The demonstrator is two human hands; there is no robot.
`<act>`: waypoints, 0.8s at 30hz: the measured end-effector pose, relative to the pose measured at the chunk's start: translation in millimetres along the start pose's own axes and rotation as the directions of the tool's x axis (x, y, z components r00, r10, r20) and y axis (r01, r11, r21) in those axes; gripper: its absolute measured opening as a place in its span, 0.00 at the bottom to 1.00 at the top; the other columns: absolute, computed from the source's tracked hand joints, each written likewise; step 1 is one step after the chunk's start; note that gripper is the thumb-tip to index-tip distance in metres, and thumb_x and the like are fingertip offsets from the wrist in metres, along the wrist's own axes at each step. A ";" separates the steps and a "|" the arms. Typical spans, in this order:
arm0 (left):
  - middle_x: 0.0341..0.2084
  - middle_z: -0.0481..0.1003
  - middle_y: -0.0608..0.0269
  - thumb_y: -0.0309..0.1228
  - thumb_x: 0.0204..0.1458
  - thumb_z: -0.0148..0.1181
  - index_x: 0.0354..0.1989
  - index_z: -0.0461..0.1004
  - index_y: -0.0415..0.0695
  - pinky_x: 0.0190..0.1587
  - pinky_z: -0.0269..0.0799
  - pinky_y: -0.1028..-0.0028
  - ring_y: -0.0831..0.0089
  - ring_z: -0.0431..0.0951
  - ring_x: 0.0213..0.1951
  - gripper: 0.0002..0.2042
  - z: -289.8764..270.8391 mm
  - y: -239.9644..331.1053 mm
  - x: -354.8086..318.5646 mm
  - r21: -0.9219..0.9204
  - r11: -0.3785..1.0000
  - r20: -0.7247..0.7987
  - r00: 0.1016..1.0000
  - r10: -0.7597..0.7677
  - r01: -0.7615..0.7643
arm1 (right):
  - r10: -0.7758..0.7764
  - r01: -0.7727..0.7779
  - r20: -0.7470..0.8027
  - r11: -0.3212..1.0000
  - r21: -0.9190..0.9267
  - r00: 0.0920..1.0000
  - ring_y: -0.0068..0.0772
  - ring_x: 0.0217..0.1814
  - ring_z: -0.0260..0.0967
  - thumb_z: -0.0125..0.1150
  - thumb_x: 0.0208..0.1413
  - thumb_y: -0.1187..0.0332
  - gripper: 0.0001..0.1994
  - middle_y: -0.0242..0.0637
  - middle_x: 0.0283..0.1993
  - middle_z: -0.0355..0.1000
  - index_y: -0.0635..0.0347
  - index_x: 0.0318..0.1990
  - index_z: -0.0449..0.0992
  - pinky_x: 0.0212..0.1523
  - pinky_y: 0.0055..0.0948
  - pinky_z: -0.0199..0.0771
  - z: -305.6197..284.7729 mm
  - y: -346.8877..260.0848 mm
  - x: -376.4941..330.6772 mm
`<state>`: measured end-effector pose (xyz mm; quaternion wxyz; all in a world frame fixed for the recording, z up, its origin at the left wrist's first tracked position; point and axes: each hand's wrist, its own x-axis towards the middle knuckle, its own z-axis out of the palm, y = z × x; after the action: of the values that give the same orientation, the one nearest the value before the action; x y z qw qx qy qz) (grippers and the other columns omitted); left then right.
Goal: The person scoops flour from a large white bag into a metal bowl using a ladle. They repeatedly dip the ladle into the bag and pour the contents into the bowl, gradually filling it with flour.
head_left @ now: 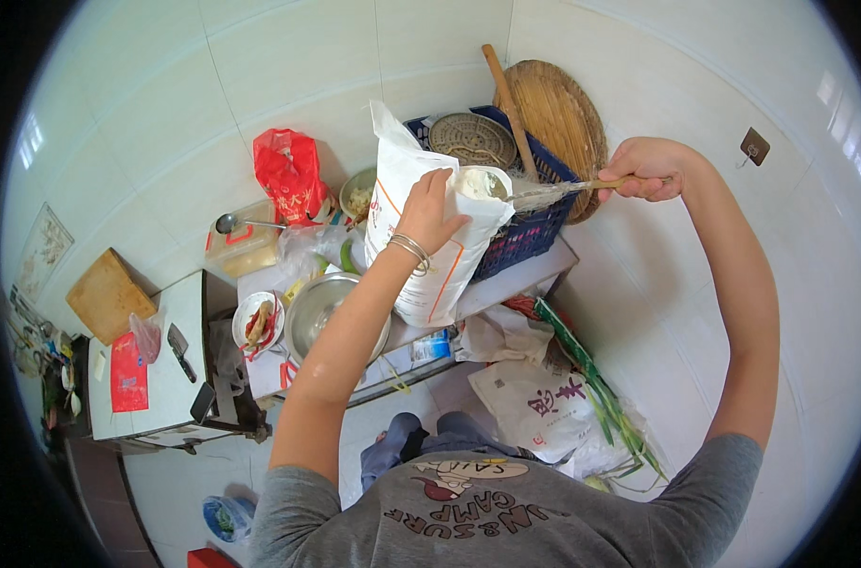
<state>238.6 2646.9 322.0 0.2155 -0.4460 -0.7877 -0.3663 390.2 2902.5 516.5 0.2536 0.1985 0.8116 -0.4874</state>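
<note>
My left hand (430, 210) grips the front of a tall white paper sack (426, 279) near its top, thumb apart from the fingers. White powder, like flour, shows in the sack's open mouth (479, 183). Out to the right, my right hand (643, 170) is closed round a thin wooden handle (608, 183). Wispy, translucent strands (544, 194) surround the handled tool toward the sack. Its far end reaches the mouth, and I cannot make out its kind. Below my left forearm stands a steel basin (328, 308), partly covered by the arm.
Behind the sack is a blue plastic basket (530, 232) with a round woven-looking disc (473, 140). A round wooden board (558, 123) leans on the wall. Left are a red bag (290, 175), a bowl (258, 322) and a knife (180, 350). Green onions (601, 388) lie below.
</note>
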 end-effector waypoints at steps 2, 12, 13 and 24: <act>0.49 0.62 0.45 0.33 0.36 0.67 0.53 0.57 0.35 0.55 0.58 0.64 0.51 0.62 0.52 0.35 2.9 -2.2 -0.1 -0.006 1.000 -0.001 1.000 -0.019 0.019 | 0.004 -0.004 0.009 1.000 -0.003 1.000 0.11 0.04 0.41 0.51 0.55 0.67 0.13 0.27 0.10 0.57 0.72 0.31 0.71 0.02 0.15 0.38 -2.1 1.1 -4.3; 0.54 0.57 0.40 0.36 0.35 0.68 0.56 0.51 0.31 0.59 0.53 0.65 0.50 0.57 0.57 0.41 0.4 1.7 3.6 -0.068 0.995 0.019 0.997 -0.072 0.073 | -0.018 0.018 -0.019 1.000 -0.013 1.000 0.11 0.03 0.41 0.50 0.55 0.67 0.12 0.27 0.10 0.57 0.72 0.31 0.71 0.01 0.16 0.38 -5.0 -4.3 -23.6; 0.54 0.57 0.40 0.36 0.35 0.68 0.56 0.51 0.31 0.60 0.53 0.65 0.50 0.57 0.57 0.42 0.6 1.6 3.2 -0.077 0.994 0.018 0.996 -0.082 0.083 | -0.020 0.020 -0.022 1.000 -0.018 1.000 0.11 0.03 0.41 0.50 0.55 0.68 0.12 0.27 0.10 0.57 0.72 0.31 0.71 0.01 0.16 0.38 -3.2 -5.3 -24.5; 0.54 0.56 0.38 0.38 0.35 0.68 0.57 0.49 0.29 0.61 0.51 0.66 0.50 0.55 0.58 0.44 6.0 4.9 9.4 -0.124 0.986 0.031 0.994 -0.109 0.112 | -0.038 0.038 -0.086 0.999 -0.004 0.996 0.10 0.05 0.39 0.48 0.56 0.68 0.12 0.25 0.10 0.54 0.71 0.30 0.71 0.02 0.15 0.37 -10.8 3.9 -47.5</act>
<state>237.9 2658.3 326.3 0.1569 -0.4185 -0.7893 -0.4210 427.7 2910.3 546.8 0.2092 0.2035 0.8261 -0.4821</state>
